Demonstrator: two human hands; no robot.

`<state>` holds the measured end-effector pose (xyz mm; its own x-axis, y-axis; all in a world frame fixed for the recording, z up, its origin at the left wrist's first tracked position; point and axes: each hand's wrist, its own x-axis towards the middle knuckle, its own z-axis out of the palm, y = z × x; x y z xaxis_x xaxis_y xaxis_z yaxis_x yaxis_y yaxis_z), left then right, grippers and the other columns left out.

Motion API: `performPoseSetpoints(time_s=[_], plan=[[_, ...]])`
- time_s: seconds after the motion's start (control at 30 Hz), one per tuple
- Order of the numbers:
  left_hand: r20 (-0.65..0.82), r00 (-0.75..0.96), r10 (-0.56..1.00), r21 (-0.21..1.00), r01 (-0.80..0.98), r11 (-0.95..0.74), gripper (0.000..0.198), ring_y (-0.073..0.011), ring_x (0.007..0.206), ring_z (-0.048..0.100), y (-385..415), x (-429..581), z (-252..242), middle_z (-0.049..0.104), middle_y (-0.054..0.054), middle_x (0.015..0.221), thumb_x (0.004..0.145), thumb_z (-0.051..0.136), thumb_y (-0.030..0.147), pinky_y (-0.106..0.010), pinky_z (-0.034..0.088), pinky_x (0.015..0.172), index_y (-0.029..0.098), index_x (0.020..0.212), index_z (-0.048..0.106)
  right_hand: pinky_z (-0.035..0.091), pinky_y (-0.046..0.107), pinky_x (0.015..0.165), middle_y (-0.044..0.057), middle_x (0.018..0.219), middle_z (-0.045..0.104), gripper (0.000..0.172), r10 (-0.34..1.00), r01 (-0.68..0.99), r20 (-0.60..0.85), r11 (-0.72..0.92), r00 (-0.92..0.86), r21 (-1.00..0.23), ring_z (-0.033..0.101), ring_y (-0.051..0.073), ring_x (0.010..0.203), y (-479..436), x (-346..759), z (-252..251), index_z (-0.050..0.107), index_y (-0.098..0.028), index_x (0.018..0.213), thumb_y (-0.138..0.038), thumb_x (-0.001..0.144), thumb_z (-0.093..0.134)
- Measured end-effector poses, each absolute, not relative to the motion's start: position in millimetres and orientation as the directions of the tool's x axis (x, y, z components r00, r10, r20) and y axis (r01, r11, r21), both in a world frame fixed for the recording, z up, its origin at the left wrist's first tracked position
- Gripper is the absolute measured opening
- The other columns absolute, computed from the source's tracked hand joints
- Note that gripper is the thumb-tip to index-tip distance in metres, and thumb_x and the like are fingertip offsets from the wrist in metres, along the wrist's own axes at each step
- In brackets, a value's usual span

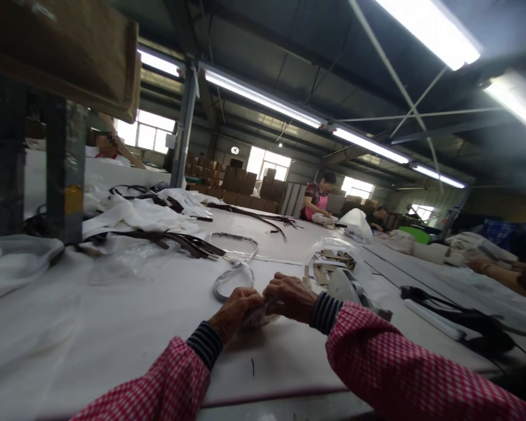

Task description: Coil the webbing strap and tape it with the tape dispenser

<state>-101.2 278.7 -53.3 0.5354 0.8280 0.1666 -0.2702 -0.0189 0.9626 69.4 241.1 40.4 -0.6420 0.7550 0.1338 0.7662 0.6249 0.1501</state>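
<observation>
My left hand (236, 313) and my right hand (291, 295) are close together over the white table. Both have their fingers pinched on a small clear plastic bag (259, 318) whose contents are blurred. Just beyond my left hand lies a grey strap (221, 286) bent into a loop. Behind it another strap loop (234, 235) rests flat, with thin plastic near it. A short dark thread (253, 367) lies on the table in front of my hands.
Beyond my right hand is a plastic bag of beige card pieces (333, 263), beside a grey-white device (348, 286). Dark straps (193, 242) and white cloth (131, 213) are heaped at left. A black strapped item (460, 318) lies at right. A person in pink (316, 202) works across the table.
</observation>
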Motion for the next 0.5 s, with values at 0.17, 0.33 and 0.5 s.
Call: performPoseSetpoints(time_s=[0.17, 0.33, 0.5], plan=[[0.182, 0.550, 0.815, 0.969, -0.242, -0.053, 0.032, -0.0101, 0.052, 0.041, 283.6, -101.4, -59.1, 0.051, 0.002, 0.058, 0.072, 0.070, 0.044, -0.024, 0.030, 0.054, 0.016, 0.066, 0.055, 0.046, 0.030, 0.073, 0.004, 0.090, 0.073, 0.023, 0.752, 0.798, 0.266, 0.575, -0.603, 0.181, 0.061, 0.022, 0.089, 233.4, 70.9, 18.4, 0.073, -0.018, 0.097, -0.039, 0.087, 0.076], [0.243, 0.514, 0.823, 0.969, -0.163, -0.184, 0.042, -0.0160, 0.058, 0.049, 277.3, -100.8, -58.0, 0.056, -0.001, 0.062, 0.082, 0.058, 0.059, -0.028, 0.042, 0.057, 0.019, 0.070, 0.061, 0.049, 0.032, 0.076, 0.004, 0.096, 0.072, 0.030, 0.696, 0.837, 0.489, 0.525, -0.527, 0.155, 0.062, 0.023, 0.093, 226.8, 70.0, -7.5, 0.066, -0.018, 0.113, -0.031, 0.088, 0.076], [0.356, 0.397, 0.846, 0.914, 0.041, -0.404, 0.040, -0.0251, 0.078, 0.059, 278.8, -101.2, -58.0, 0.063, -0.005, 0.074, 0.077, 0.067, 0.061, -0.032, 0.050, 0.065, 0.021, 0.081, 0.069, 0.049, 0.032, 0.077, 0.004, 0.096, 0.071, 0.013, 0.745, 0.888, 0.502, 0.443, -0.440, 0.122, 0.064, 0.023, 0.095, 236.5, 60.7, -17.8, 0.065, -0.018, 0.101, -0.020, 0.090, 0.072]])
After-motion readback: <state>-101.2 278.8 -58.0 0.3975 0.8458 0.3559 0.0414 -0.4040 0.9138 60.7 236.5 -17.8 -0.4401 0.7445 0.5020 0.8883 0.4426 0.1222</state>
